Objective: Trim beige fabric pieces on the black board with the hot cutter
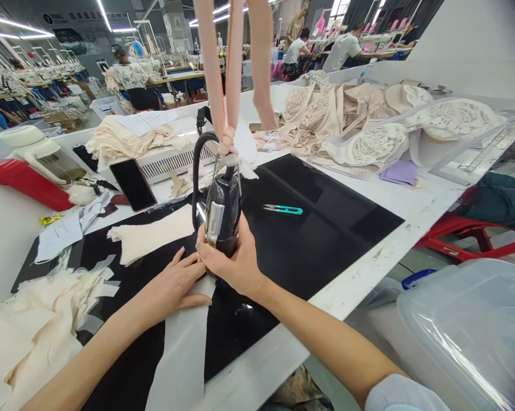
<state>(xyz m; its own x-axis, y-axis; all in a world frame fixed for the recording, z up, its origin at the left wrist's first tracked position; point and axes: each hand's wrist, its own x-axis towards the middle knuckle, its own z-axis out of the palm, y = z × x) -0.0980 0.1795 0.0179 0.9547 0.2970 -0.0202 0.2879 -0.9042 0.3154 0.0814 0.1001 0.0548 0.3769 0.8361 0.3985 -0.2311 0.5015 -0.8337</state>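
Head view. Right hand [234,260] wrapped around the base of a black and silver steam iron [221,214], hung by pink elastic straps [223,68] from above and standing nose-down on a pale white fabric strip [184,342]. Left hand [178,282] flat and open, fingers spread, pressing that strip onto the black rectangular pressing mat [326,228], fingertips just beside the iron's sole. Likely trouble: scorched fingertips from that closeness; a crease pressed in if the strip slips under a loose palm; a snag from the black cord [195,177] looping at the left. Teal thread snips [285,209] lying well apart on the mat. Cream fabric offcuts [30,331] heaped at left edge, near enough to drag in.
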